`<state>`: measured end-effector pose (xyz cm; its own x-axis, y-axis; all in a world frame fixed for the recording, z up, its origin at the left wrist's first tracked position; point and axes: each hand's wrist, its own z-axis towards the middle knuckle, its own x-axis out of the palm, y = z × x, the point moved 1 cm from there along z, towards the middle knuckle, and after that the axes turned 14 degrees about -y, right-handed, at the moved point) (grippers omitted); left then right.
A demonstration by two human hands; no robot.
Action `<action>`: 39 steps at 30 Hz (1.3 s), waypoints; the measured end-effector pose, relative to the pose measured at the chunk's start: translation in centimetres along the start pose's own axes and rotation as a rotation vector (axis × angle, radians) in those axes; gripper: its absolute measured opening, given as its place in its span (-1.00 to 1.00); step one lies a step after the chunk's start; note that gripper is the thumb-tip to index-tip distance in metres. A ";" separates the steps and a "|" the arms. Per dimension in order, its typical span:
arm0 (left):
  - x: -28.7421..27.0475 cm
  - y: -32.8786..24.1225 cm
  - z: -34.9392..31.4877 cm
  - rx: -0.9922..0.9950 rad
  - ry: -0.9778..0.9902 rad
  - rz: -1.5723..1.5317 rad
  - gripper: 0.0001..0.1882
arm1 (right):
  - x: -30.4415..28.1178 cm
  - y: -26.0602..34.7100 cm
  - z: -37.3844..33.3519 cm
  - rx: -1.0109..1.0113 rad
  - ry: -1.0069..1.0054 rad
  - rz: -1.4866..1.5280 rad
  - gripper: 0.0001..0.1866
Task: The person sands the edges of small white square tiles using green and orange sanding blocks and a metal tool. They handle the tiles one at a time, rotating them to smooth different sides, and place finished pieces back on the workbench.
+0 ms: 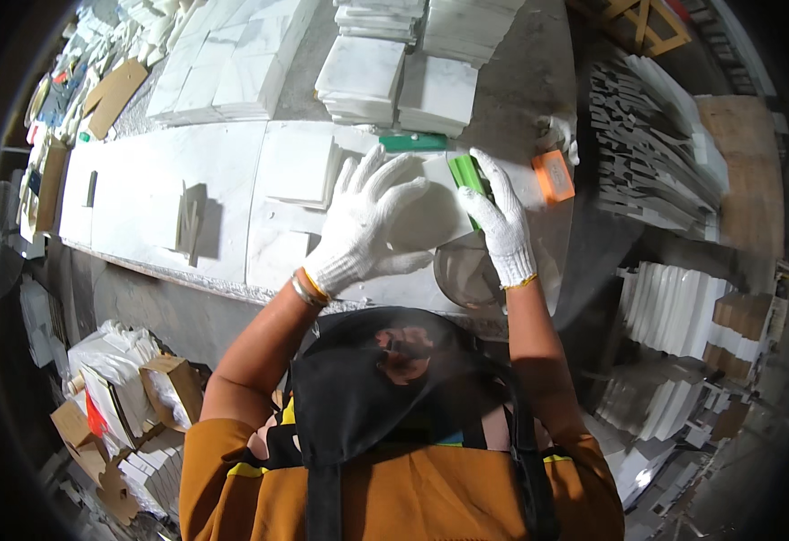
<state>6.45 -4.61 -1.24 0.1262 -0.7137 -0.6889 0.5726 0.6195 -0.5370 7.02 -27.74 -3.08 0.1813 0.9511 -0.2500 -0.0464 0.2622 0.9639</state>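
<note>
A worker's gloved right hand (500, 225) is grasping a bright green block (465, 171), its long axis running roughly fore-and-aft along the right edge of a pale tile (435, 212). The tile is lying between both hands on the surface (124, 216); the left hand (358, 212) is spreading its fingers over the opposite side. An orange block (554, 177) is sitting just right of the right hand.

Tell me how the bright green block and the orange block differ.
The bright green block is in the right hand's grasp; the orange block lies apart from both hands. The bright green block looks longer and narrower, the orange block squatter. The bright green block is at the pale tile; the orange block sits farther right. Both are vividly coloured.
</note>
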 end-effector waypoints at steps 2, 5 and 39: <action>-0.3 -1.3 -0.5 -0.063 -0.041 0.068 -0.08 | -0.2 0.3 -0.5 0.188 -0.124 0.189 -0.45; -0.8 -3.1 -1.2 -0.160 -0.084 0.035 -0.06 | -1.1 -1.1 -2.2 0.423 -0.306 0.462 -0.51; 0.0 -1.0 0.0 -0.019 0.103 0.060 0.07 | 1.2 0.6 -3.5 0.288 -0.312 0.087 -0.32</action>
<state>5.86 -5.27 -0.68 0.0749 -0.6383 -0.7661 0.5509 0.6669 -0.5018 3.74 -25.83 -3.12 0.4795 0.8610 -0.1695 0.1935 0.0847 0.9774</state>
